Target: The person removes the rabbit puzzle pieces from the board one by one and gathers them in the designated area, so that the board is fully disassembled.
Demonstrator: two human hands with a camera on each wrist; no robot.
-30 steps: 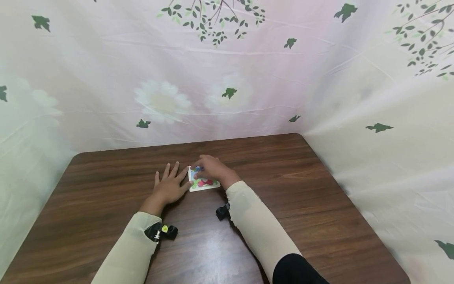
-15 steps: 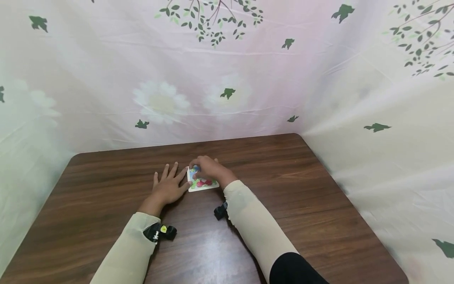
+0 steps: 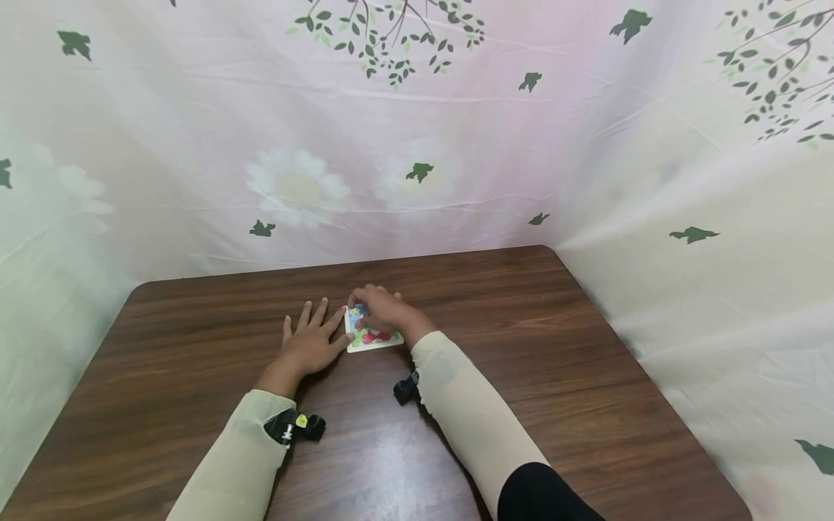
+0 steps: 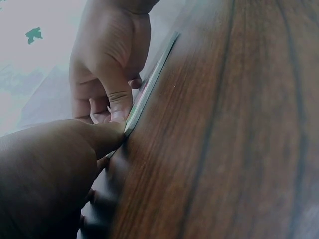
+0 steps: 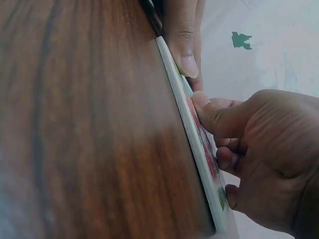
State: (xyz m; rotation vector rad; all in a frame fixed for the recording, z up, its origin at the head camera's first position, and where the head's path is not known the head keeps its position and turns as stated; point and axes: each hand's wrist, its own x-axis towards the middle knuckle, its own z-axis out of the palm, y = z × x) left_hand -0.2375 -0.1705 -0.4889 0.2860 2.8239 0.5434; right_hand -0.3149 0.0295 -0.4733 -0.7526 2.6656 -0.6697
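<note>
A small board (image 3: 378,338) with a bright picture in red, blue and green and a white border lies flat on the table. My left hand (image 3: 306,347) rests palm down to its left, fingers spread, the thumb over the near left corner. Above the picture, my right hand (image 3: 389,309) has bent fingers, with the index finger toward the far left corner. The right wrist view shows the right thumb (image 5: 201,99) on the picture face and the board's thick pale edge (image 5: 187,117). Whether anything is pinched between the right thumb and fingers I cannot tell.
The brown wood-grain table (image 3: 554,362) has rounded far corners. A pale curtain (image 3: 417,217) with printed leaves, birds and flowers stands behind it and along the sides. A small black camera (image 3: 405,391) is strapped at the right wrist, another black camera (image 3: 314,428) at the left.
Both hands and the board hold almost the same place. The head view shifts very slightly, and the right fingertips move only a little over the picture.
</note>
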